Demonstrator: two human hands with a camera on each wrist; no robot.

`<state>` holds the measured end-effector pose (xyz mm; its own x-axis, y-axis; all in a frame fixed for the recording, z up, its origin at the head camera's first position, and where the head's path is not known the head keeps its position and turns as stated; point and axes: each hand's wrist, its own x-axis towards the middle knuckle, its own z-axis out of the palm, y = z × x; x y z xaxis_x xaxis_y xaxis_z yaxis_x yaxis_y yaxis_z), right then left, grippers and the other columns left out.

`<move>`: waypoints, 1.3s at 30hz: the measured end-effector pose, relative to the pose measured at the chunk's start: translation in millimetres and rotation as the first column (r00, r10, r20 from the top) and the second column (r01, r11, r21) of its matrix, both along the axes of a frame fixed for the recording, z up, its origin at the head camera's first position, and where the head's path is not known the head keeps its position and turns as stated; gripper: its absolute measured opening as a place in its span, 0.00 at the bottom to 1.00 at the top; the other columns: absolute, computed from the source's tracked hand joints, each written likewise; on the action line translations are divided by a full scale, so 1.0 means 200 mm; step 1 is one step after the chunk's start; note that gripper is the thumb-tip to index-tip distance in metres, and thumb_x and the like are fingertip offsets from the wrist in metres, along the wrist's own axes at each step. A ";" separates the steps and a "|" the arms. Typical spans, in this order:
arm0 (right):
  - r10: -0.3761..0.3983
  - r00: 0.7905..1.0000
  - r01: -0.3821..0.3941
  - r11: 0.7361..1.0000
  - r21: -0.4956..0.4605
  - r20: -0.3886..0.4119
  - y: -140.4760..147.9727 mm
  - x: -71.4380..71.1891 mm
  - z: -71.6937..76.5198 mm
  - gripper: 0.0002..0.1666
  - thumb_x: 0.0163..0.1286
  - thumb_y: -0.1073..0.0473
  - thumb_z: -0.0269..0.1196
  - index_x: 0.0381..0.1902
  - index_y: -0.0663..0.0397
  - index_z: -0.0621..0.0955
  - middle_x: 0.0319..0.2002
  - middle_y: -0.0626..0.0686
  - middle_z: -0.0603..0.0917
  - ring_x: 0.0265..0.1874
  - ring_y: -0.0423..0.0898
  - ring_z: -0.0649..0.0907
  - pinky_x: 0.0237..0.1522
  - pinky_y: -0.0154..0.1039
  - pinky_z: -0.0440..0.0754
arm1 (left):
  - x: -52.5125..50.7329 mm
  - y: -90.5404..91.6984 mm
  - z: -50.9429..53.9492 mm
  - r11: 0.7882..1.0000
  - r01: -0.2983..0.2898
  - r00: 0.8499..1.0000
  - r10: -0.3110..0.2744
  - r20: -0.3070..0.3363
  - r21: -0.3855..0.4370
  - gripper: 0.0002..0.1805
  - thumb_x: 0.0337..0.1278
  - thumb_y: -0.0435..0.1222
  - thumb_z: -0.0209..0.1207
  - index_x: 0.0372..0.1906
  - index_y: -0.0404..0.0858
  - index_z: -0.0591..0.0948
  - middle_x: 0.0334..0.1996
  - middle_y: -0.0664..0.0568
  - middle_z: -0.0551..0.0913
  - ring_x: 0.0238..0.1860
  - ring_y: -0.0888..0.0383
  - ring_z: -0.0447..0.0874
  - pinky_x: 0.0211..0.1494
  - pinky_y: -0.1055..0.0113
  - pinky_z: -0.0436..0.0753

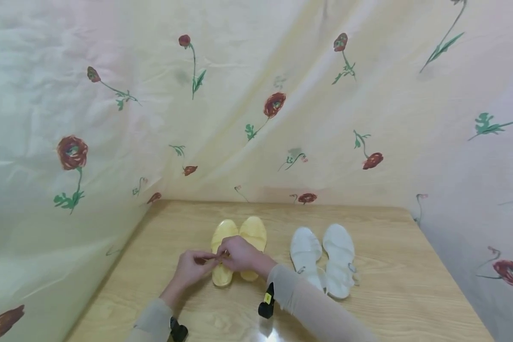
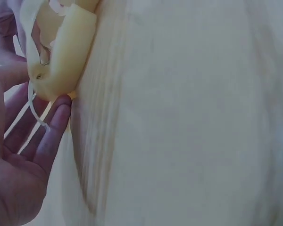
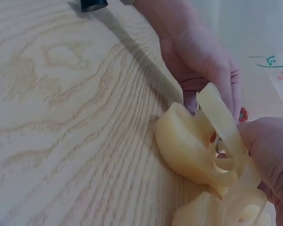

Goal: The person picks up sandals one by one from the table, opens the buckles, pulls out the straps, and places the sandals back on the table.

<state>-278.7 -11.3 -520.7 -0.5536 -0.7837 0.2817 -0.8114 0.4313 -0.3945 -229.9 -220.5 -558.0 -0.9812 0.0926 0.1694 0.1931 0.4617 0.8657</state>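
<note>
Two yellow jelly sandals lie side by side on the table: the left sandal (image 1: 225, 229) and the right sandal (image 1: 253, 229). Both hands meet over the left one, at its ankle strap (image 3: 218, 109). The left hand (image 1: 191, 270) pinches the strap from the outer side, its thumb and fingertips close to the heel in the left wrist view. A thin strap end (image 2: 35, 110) hangs by its fingers. From above, the right hand (image 1: 241, 255) pinches the same strap near a small metal buckle (image 3: 220, 145). The fingertips partly hide the buckle.
A pair of white sandals, the left (image 1: 305, 244) and the right (image 1: 338, 240), lies to the right of the yellow pair. The wooden table (image 1: 393, 266) is bordered by a flower-printed cloth (image 1: 231, 123). Black cameras (image 1: 266, 308) are strapped to the wrists.
</note>
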 end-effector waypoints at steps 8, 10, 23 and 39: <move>-0.025 1.000 0.025 0.999 0.042 0.010 -0.02 0.00 -0.01 0.02 0.67 0.62 0.73 0.36 0.50 0.93 0.34 0.45 0.94 0.29 0.29 0.83 0.35 0.16 0.76 | 0.00 -0.02 0.01 0.997 0.073 0.997 -0.073 -0.008 -0.022 0.06 0.60 0.34 0.75 0.41 0.38 0.94 0.43 0.43 0.94 0.42 0.58 0.94 0.44 0.74 0.87; -0.028 1.000 0.028 0.999 0.036 -0.001 -0.02 0.00 -0.01 0.03 0.67 0.62 0.73 0.34 0.50 0.92 0.33 0.45 0.93 0.28 0.29 0.82 0.35 0.17 0.77 | -0.01 -0.02 0.01 0.995 0.094 0.995 -0.096 -0.041 -0.037 0.05 0.60 0.34 0.75 0.40 0.38 0.94 0.41 0.43 0.94 0.40 0.60 0.94 0.42 0.73 0.88; -0.085 0.988 0.090 0.995 -0.038 0.128 -0.02 0.02 -0.01 0.03 0.72 0.60 0.71 0.41 0.49 0.92 0.38 0.45 0.94 0.34 0.31 0.87 0.39 0.18 0.81 | -0.01 -0.03 0.00 0.997 0.080 0.997 -0.079 -0.009 0.002 0.09 0.60 0.37 0.76 0.42 0.36 0.93 0.43 0.42 0.94 0.39 0.63 0.93 0.45 0.73 0.88; -0.002 0.997 0.004 1.000 0.020 -0.084 -0.03 0.02 -0.06 0.11 0.69 0.66 0.67 0.28 0.49 0.80 0.29 0.45 0.85 0.29 0.31 0.75 0.32 0.17 0.71 | -0.03 -0.05 0.01 0.993 0.114 0.993 -0.114 0.019 0.005 0.09 0.62 0.35 0.74 0.43 0.34 0.92 0.42 0.41 0.94 0.37 0.65 0.92 0.44 0.73 0.88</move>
